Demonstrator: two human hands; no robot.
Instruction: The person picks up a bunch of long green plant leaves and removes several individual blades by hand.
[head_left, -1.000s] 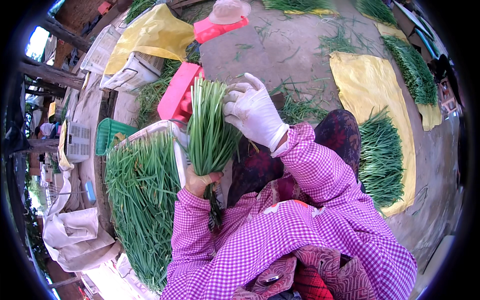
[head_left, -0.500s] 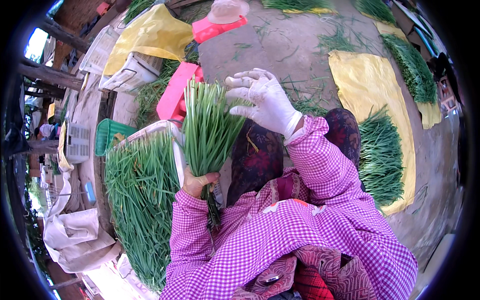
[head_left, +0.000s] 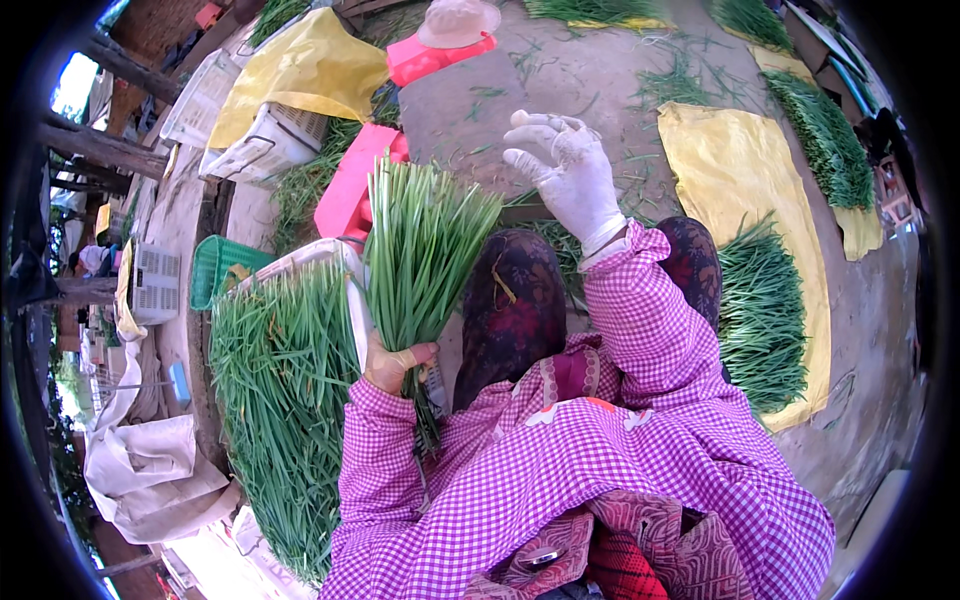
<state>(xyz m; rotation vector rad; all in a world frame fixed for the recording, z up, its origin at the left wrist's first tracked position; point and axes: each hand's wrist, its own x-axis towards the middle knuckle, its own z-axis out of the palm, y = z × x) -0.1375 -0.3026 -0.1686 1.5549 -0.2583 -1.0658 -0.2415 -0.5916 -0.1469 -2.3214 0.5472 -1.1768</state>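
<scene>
My left hand (head_left: 392, 366) is closed round the lower part of a thick bunch of garlic chives (head_left: 420, 255), whose pale cut ends fan out upward while the dark green leaves hang below the fist. In a white glove, my right hand (head_left: 570, 175) is raised to the right of the bunch, apart from it, fingers spread and curved with nothing between them. Left of the held bunch lies a large heap of chives (head_left: 285, 400), packed in a white crate (head_left: 358, 315).
A pink plastic stool (head_left: 360, 185) stands beyond the crate, near a green basket (head_left: 225, 270). On the right, more chives (head_left: 760, 315) lie on a yellow sheet (head_left: 735, 165). White crates (head_left: 265, 145) under a yellow cloth (head_left: 300, 65) are at the far left. A grey board (head_left: 465, 105) lies ahead.
My right hand has moved away from the chive tops, to the right and slightly farther from the bunch. My left hand and its bunch have hardly moved.
</scene>
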